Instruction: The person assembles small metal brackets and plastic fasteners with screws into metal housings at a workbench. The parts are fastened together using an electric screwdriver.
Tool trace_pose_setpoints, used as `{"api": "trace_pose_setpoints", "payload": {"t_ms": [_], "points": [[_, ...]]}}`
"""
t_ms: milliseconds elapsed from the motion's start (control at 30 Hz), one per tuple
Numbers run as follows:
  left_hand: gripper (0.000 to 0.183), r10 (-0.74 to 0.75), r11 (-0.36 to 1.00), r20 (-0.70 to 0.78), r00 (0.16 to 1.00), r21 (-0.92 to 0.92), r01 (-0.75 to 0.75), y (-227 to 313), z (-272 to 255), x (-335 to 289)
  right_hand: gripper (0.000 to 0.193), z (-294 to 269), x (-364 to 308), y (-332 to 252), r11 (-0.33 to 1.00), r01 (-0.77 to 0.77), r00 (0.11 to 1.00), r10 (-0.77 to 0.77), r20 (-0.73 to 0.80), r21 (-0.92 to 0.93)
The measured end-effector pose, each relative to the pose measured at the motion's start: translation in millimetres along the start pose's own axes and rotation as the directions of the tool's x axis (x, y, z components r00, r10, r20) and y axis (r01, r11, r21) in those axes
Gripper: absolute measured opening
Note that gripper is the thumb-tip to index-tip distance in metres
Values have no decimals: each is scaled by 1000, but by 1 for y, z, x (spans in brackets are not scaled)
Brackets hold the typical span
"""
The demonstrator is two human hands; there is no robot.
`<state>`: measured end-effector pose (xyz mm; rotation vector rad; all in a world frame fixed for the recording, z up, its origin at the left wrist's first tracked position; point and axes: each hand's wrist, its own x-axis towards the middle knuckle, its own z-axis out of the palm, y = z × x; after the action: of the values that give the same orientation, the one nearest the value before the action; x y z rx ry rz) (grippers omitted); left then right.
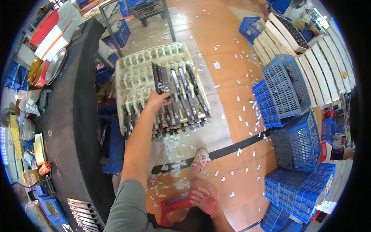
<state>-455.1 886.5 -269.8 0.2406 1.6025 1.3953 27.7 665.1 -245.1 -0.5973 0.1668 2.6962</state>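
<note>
A pale foam tray (135, 73) with rows of moulded slots stands in front of me. Long dark metal strips with silver fittings (185, 92) lie in it, mostly over its right side and near edge. My left hand (157, 102) reaches to the tray's middle, its fingers closed around a dark strip (159, 79); the exact kind of part cannot be made out. Low and nearer to my body, my right hand (206, 199) is slightly blurred, palm showing and fingers apart, with nothing in it.
A black-topped bench (58, 127) runs along the left, with tools and small parts. Blue plastic crates (286, 85) and stacked white trays (313, 73) line the right. Paper scraps (172, 147) litter the floor. A red stool (166, 210) is below me; a metal frame (170, 23) stands beyond.
</note>
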Motion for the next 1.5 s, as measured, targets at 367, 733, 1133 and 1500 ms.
{"api": "trace_pose_setpoints", "payload": {"t_ms": [367,733,1133,1500], "points": [[40,98,994,-225,969,69,-84,-37,13,35,76,1,17,-24,993,1,999,-7,52,121],[40,165,978,-341,926,176,-109,-44,-8,2,75,-1,20,-28,979,-26,997,10,79,201],[71,-81,997,-439,895,-33,74,-56,-57,46,80,1,21,-25,962,-20,996,-5,89,274],[48,-375,882,-144,916,-359,305,-44,-97,20,80,4,27,-22,954,-83,985,36,166,288]]}}
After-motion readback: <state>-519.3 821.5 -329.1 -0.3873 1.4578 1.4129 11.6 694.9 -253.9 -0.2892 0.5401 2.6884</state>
